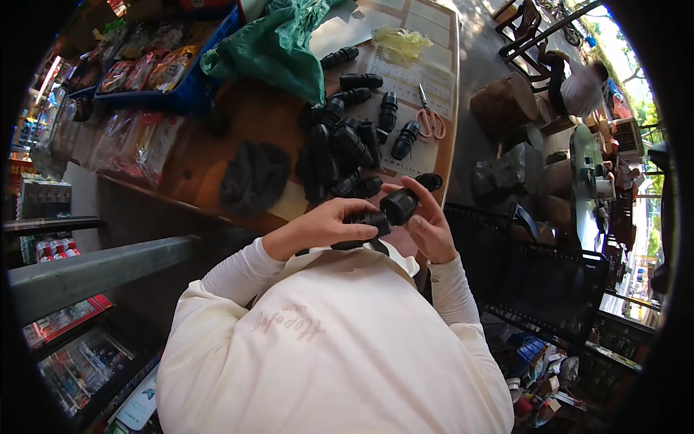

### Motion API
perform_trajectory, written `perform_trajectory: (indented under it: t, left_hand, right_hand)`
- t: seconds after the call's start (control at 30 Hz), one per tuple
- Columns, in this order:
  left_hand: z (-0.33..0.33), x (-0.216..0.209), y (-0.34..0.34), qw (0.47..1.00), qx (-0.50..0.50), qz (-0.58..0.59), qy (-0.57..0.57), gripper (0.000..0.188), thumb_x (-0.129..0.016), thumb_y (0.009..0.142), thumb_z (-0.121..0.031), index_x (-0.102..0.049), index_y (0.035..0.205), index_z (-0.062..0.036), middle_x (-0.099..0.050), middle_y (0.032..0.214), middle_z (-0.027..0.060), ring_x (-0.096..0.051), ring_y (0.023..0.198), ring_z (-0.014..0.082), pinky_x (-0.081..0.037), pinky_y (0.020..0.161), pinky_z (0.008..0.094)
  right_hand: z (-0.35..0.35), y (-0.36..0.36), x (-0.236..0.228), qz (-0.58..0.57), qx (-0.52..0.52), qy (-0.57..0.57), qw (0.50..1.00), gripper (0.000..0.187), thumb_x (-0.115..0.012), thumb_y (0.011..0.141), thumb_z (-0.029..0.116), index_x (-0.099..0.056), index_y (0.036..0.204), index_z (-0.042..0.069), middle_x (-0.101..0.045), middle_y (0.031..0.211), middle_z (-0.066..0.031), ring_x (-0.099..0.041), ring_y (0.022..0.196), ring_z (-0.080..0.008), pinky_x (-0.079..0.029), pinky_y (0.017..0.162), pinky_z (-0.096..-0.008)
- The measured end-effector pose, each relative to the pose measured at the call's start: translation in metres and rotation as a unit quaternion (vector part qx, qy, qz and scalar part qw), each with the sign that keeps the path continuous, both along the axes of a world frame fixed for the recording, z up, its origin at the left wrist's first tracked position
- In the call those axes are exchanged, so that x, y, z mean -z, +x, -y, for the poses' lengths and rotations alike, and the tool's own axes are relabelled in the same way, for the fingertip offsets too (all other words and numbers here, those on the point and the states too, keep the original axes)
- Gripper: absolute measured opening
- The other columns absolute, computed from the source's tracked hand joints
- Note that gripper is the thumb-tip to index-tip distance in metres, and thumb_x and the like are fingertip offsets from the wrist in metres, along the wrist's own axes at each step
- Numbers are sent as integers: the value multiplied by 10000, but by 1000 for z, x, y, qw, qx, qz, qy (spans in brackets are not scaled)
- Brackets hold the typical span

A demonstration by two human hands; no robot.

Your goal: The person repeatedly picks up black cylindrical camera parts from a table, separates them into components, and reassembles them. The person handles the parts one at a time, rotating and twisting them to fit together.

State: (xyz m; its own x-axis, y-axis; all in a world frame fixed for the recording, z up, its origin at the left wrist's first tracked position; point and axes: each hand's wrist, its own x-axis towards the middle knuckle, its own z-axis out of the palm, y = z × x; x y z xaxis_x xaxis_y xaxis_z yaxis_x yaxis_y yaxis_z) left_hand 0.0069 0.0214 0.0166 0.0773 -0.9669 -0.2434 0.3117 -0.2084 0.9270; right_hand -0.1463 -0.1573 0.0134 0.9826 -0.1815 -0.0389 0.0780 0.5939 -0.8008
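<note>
Near the table's front edge, my left hand (314, 228) is closed around a black ribbed plastic part (370, 221), gripped between thumb and fingers. Close beside it, my right hand (434, 226) grips a black pipe fitting (400, 207), tilted with its wide end toward the left hand. Whether the two parts touch I cannot tell. Beyond my hands lies a heap of similar black pipe fittings (352, 147), several of them loose around it. Scissors (431, 123) with pink handles lie to the right of the heap. A dark grey cloth (254, 177) sits to its left.
A green plastic bag (271, 54) and a crumpled yellowish bag (402, 42) lie farther back on the wooden table (189, 163). A blue crate (199, 94) of packets stands at left, above a metal beam (101, 271). A black chair (546, 286) is at right; a person (583, 88) sits beyond.
</note>
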Motion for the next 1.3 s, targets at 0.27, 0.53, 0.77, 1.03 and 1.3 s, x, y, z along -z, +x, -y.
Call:
perform_trajectory:
  t: [0.27,0.53,0.77,1.03,1.3]
  left_hand:
    - [-1,4,2,999,28,-17,-41,511,-716,847,-159,-516,1298,-24,-610,1067,50,-549,980,109,-433,893,259]
    - [-3,0,5,998,50,-20,-42,496,-713,844,-147,-523,1288,-38,-605,1099,38,-531,1006,106,-419,923,261]
    - [-4,-11,7,997,73,-14,-25,532,-688,869,-224,-530,1353,-71,-611,1150,42,-535,1035,107,-414,939,259]
    - [-15,-1,16,996,72,-57,-23,649,-733,836,-255,-469,1407,-96,-612,1078,65,-557,1010,150,-413,945,288]
    - [-10,-14,13,991,133,29,-6,757,-748,802,-308,-418,1433,-50,-614,1035,92,-563,945,159,-431,873,287]
  right_hand:
    - [-2,-6,20,-16,7,182,983,508,-534,984,275,-332,1417,101,-516,1304,-223,-567,1183,-287,-507,975,-393]
    - [-3,-10,30,-27,-17,182,983,494,-543,982,270,-350,1410,118,-511,1318,-176,-540,1209,-280,-482,992,-446]
    - [-15,-11,37,-41,-38,243,968,560,-586,956,296,-336,1422,112,-531,1282,-111,-518,1210,-238,-440,1014,-439]
    - [-22,-14,43,-61,-34,284,956,629,-632,915,317,-327,1427,117,-536,1222,-82,-551,1061,-219,-486,874,-350]
    - [-21,-12,51,-54,-47,309,948,536,-563,962,285,-338,1422,128,-513,1250,-101,-545,1073,-229,-488,879,-356]
